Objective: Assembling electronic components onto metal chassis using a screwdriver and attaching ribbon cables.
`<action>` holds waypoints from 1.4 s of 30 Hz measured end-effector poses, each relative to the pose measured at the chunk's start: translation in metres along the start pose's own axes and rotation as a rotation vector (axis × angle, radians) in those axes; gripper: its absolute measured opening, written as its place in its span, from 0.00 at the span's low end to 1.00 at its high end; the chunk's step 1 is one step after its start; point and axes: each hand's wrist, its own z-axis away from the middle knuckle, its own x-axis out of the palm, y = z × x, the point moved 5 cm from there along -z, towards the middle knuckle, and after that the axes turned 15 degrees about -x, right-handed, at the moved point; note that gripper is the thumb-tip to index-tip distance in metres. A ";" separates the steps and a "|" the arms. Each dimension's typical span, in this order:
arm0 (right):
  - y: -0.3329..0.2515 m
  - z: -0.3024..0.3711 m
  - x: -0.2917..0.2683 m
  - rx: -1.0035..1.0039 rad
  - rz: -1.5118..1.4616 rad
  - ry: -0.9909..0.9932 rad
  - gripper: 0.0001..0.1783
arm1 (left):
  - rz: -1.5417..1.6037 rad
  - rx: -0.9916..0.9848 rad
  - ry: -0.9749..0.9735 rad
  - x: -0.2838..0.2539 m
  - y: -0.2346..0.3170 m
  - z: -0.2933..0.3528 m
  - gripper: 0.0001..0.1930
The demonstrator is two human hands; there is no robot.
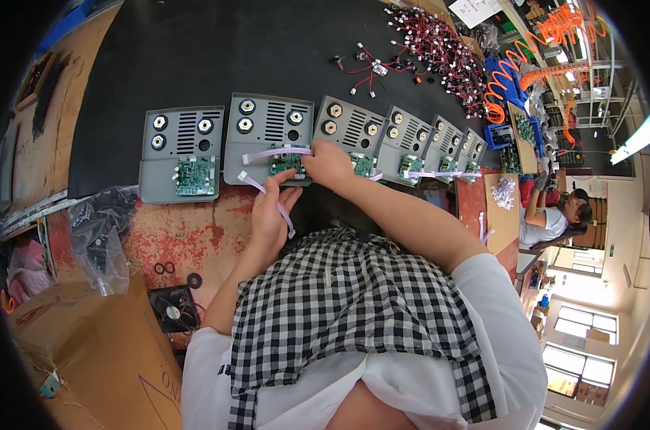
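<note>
A row of grey metal panels lies before me, each with a green circuit board, slots and round brass-centred fittings. My right hand [330, 165] is closed at the right end of the board [285, 165] on the second panel [234, 147] from the left. Its fingertips pinch one end of a pale lilac ribbon cable [276, 151], whose other white plug lies free to the left. My left hand [269, 213] is at that panel's near edge, its fingertips by the board. A second ribbon cable [254, 183] is held in it, hanging out at both ends.
On the leftmost panel sits a board [196, 176] with no ribbon cable. Red-black wire leads [447, 54] are heaped at the far right. A cardboard box [102, 344], plastic bag [102, 236] and black fan [174, 309] lie near left. Another person [551, 218] works at right.
</note>
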 end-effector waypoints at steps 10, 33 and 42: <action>0.023 -0.002 0.015 0.309 -0.953 0.021 0.17 | 0.037 -0.012 -0.032 0.004 0.007 0.002 0.21; -0.043 0.060 -0.029 -0.915 0.112 0.181 0.11 | -0.408 -0.134 -0.054 -0.039 0.060 0.047 0.21; -0.017 0.051 -0.047 -0.540 -0.441 0.267 0.10 | 0.216 0.113 0.289 -0.125 0.146 0.008 0.24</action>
